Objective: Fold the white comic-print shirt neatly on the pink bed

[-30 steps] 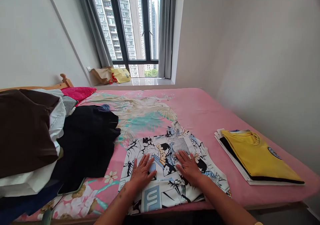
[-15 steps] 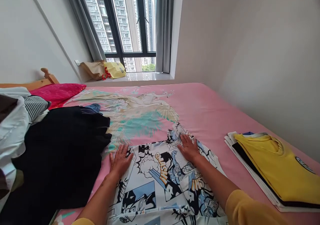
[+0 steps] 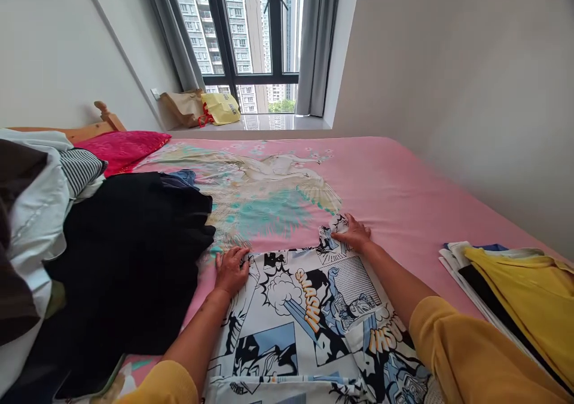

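A white shirt [image 3: 309, 308] with black, blue and orange comic print lies folded in front of me on the bed. My left hand [image 3: 232, 271] is at its far left corner, fingers curled down on the cloth's edge. At the narrow collar part [image 3: 329, 239], on the far right, my right hand [image 3: 354, 235] has thumb and fingers closed around the fabric. The undersides of both hands' fingers are hidden.
Black garments [image 3: 134, 260] and a heap of white and striped clothes [image 3: 45, 201] lie at left. A folded stack topped by a yellow shirt [image 3: 524, 296] sits at right. Beyond are a red pillow [image 3: 125, 151], bags [image 3: 219, 108] on the sill and pink bedding [image 3: 376, 171].
My right hand has moved from lying flat on the shirt up to the collar part and closed on it. The left hand's spread fingers have curled at the corner. The view has shifted left.
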`<state>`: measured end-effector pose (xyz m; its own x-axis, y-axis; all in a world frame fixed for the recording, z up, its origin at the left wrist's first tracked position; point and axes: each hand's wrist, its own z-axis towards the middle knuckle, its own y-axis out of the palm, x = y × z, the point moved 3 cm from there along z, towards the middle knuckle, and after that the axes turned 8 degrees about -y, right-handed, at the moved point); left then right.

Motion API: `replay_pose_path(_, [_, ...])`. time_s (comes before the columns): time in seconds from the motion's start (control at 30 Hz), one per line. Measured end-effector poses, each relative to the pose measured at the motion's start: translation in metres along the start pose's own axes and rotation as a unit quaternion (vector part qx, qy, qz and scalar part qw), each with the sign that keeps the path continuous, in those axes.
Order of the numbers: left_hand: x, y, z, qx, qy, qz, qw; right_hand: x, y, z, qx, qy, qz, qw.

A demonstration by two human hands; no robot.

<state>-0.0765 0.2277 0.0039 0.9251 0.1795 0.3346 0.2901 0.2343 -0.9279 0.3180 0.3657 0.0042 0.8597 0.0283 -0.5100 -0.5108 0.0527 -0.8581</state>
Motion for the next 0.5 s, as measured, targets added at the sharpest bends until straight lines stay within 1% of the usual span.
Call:
replay_pose_path(0.1, [0.007,-0.008,0.004,-0.038,-0.018,0.019,0.999,-0.007,-0.008,0.001,-0.041,0.009,0.083,0.996])
replay_pose_path(0.17, [0.011,-0.016,0.012,-0.071,-0.025,0.029,0.997,-0.011,-0.014,-0.003,-0.050,-0.010,0.126,0.991])
replay_pose_path(0.27, [0.016,-0.030,0.024,-0.120,-0.001,0.024,0.993,-0.011,-0.027,-0.016,-0.046,-0.048,0.187,0.980])
replay_pose_path(0.33, [0.017,-0.042,0.026,-0.142,0.024,0.019,0.989,-0.010,-0.042,-0.031,-0.037,-0.071,0.222,0.972])
replay_pose_path(0.4, [0.017,-0.058,0.020,-0.143,0.046,0.014,0.989,-0.008,-0.061,-0.051,-0.028,-0.093,0.247,0.964])
replay_pose_path(0.43, [0.017,-0.066,0.012,-0.132,0.063,0.010,0.989,-0.007,-0.072,-0.065,-0.024,-0.105,0.259,0.960])
replay_pose_path(0.5, [0.015,-0.085,-0.009,-0.094,0.112,-0.004,0.989,-0.005,-0.091,-0.097,-0.020,-0.135,0.276,0.951])
